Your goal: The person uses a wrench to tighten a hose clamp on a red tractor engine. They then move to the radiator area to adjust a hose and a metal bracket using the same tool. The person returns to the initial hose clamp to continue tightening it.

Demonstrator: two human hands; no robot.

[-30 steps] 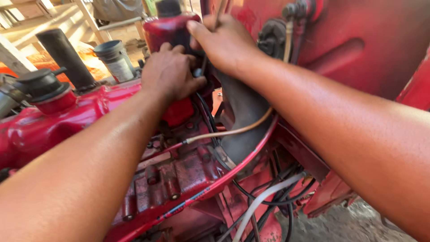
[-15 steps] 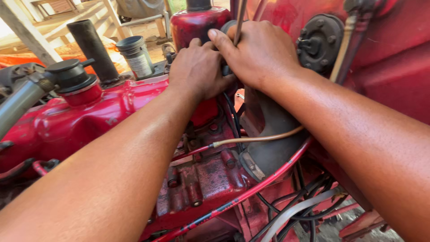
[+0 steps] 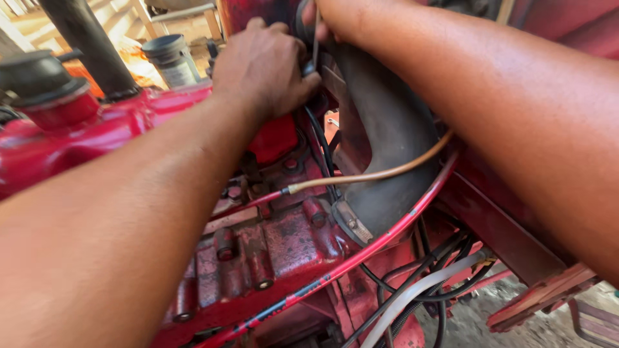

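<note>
A grey can with a pale label stood behind the red engine, outdoors on dirt ground. The left hand was closed around the top of the grey curved hose. The right hand pinched a thin rod there. Compared with before, the view was closer and both hands were higher in it.

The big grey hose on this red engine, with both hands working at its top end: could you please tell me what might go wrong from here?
1. The left hand and right hand crowd the top of the grey hose; fingers could get pinched there.
2. The tan tube and red line cross the hose, so tugging it may strain them.
3. The black wires below the left hand could snag.
</note>
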